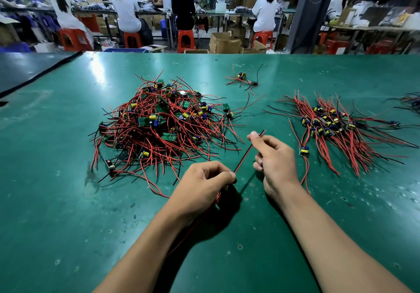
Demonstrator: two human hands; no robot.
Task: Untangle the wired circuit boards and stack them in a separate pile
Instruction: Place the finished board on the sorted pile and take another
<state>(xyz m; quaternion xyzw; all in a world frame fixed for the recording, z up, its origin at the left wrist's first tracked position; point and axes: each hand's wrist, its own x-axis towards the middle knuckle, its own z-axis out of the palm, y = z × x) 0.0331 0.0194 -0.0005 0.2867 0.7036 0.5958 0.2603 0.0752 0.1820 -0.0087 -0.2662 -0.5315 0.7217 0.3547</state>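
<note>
Left hand (204, 180) and right hand (273, 156) pinch one wire (244, 156) taut between them, slanting up-right; the sorted pile (329, 125) lies nearer the right hand.

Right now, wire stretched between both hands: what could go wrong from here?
1. The wire pair runs straight between the left grip and the right grip. Pulling harder could strain where it joins its board, mostly hidden in the left grip.
2. Below the left grip, red leads trail near the tangled pile and could snag on it.
3. The right wrist is close to a lone board beside the sorted pile and could sweep it away.
</note>
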